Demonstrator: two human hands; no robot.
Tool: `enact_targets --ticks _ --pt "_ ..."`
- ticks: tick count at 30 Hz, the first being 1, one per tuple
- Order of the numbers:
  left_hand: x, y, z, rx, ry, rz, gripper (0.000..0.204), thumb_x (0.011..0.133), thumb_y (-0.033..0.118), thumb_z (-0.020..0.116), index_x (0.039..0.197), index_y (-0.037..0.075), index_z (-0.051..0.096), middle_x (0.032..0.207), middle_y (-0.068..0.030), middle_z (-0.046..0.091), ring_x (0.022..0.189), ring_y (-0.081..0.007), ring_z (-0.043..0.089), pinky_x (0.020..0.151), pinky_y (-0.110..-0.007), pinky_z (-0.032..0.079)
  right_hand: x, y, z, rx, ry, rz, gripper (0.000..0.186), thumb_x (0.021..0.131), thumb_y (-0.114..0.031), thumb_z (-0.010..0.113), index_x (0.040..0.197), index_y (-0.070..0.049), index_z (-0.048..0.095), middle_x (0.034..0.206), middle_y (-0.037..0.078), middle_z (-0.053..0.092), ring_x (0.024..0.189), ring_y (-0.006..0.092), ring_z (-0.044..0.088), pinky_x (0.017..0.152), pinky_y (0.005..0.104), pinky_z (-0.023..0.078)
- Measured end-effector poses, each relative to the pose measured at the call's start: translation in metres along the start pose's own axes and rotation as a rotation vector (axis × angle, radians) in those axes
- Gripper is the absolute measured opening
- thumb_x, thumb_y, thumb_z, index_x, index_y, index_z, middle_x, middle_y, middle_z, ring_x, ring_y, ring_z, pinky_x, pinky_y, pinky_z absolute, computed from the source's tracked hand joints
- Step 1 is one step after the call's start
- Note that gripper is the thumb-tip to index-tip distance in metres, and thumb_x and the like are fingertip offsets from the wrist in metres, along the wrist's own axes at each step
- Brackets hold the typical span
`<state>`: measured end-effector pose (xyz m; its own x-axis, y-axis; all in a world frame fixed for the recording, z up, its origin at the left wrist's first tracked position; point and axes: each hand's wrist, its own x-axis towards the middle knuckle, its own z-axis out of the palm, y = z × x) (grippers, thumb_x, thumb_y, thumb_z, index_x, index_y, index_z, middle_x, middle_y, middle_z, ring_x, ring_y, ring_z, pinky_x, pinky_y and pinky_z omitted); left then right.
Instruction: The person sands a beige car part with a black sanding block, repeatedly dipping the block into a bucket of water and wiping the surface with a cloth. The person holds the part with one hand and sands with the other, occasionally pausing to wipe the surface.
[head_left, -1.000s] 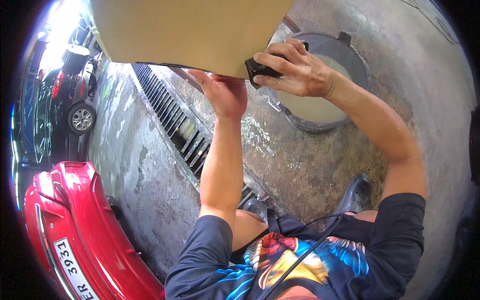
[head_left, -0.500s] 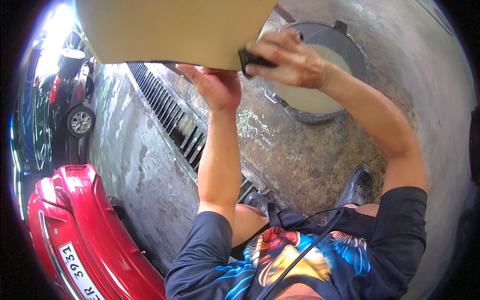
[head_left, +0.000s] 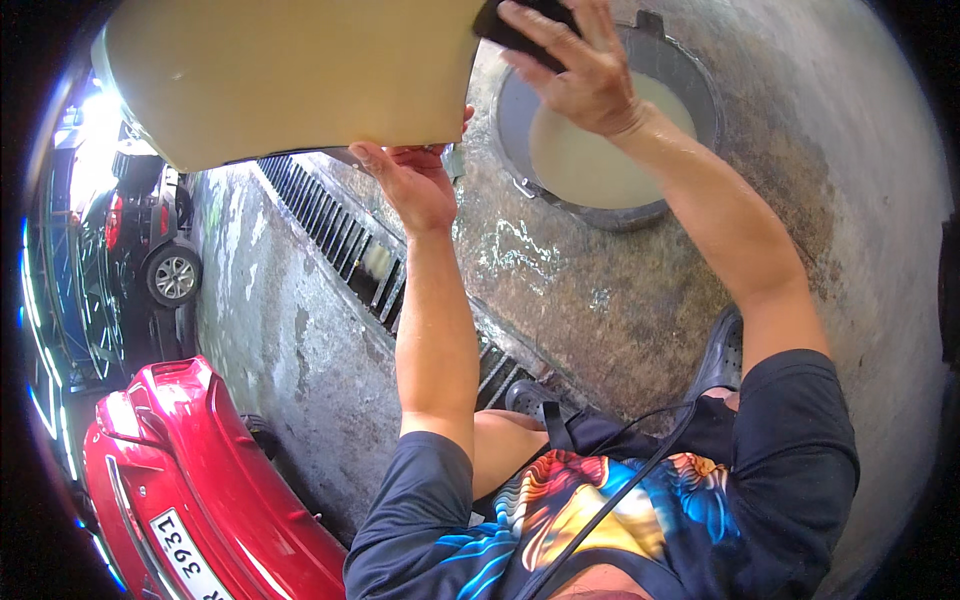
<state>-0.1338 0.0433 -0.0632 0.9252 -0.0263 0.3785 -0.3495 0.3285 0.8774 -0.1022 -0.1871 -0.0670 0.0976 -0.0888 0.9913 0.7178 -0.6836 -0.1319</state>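
Note:
A broad, smooth tan panel fills the upper left, its top cut off by the picture's rim. My left hand grips its lower edge near the right corner, thumb on the front face and fingers behind, partly hidden. Up at the panel's right edge, my right hand holds a soft-looking black pad, with the fingers laid over it. The pad meets or nearly meets that edge; exact contact cannot be told. Behind and below my right hand stands a round dark tub holding cloudy beige liquid.
A slatted metal drain grate runs diagonally across the wet concrete floor. At the lower left sits a red car bumper with a plate. Beyond it stands a dark car. A thin black cable crosses my shirt.
My right hand and the black pad have moved up along the panel's right edge. The panel appears slightly lower and further left, with my left hand still on its lower edge.

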Motion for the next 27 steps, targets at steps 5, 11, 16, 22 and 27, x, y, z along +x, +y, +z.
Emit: enact_targets --ticks 5,11,16,22,27 --pt "0.003 0.004 0.003 -0.009 0.109 0.024 0.085 0.106 0.082 0.030 0.141 0.011 0.061 0.112 -0.0070 0.079 0.101 -0.0239 0.075 0.090 -0.041 0.060 -0.019 -0.027 0.012 0.068 -0.100 -0.192 0.052 0.077 -0.012 0.092 0.127 -0.020 0.083 0.143 0.012 0.065 0.127 0.0328 0.063 0.107 0.0456 0.050" --pt "-0.001 0.001 0.007 -0.079 0.124 0.005 0.072 0.110 0.077 0.034 0.140 0.016 0.059 0.103 -0.0004 0.073 0.092 -0.0153 0.068 0.082 -0.034 0.055 -0.022 -0.025 0.005 0.008 -0.173 -0.177 0.049 0.083 -0.019 0.085 0.131 -0.027 0.081 0.142 0.008 0.063 0.127 0.0299 0.061 0.104 0.0451 0.048" --pt "-0.003 0.004 0.013 -0.063 0.161 0.012 0.071 0.109 0.077 0.034 0.136 0.017 0.061 0.103 -0.0002 0.073 0.089 -0.0142 0.066 0.079 -0.032 0.053 -0.028 -0.033 0.004 0.089 -0.246 -0.339 0.051 0.081 -0.018 0.087 0.131 -0.027 0.079 0.144 0.009 0.060 0.128 0.0298 0.058 0.103 0.0474 0.049" --pt "-0.003 0.010 0.019 -0.102 0.228 -0.052 0.071 0.109 0.078 0.034 0.131 0.017 0.062 0.100 0.0007 0.071 0.082 -0.0128 0.059 0.073 -0.029 0.044 -0.038 -0.038 0.002 0.075 -0.270 -0.170 0.056 0.080 -0.018 0.087 0.134 -0.029 0.078 0.145 0.009 0.059 0.129 0.0299 0.057 0.102 0.0492 0.049" --pt "-0.003 0.009 0.022 -0.067 0.177 0.032 0.070 0.109 0.078 0.033 0.128 0.017 0.062 0.094 0.0030 0.065 0.082 -0.0132 0.056 0.073 -0.032 0.043 -0.035 -0.037 0.001 0.056 -0.277 -0.194 0.056 0.080 -0.018 0.086 0.134 -0.029 0.078 0.144 0.008 0.059 0.128 0.0299 0.058 0.101 0.0482 0.048"
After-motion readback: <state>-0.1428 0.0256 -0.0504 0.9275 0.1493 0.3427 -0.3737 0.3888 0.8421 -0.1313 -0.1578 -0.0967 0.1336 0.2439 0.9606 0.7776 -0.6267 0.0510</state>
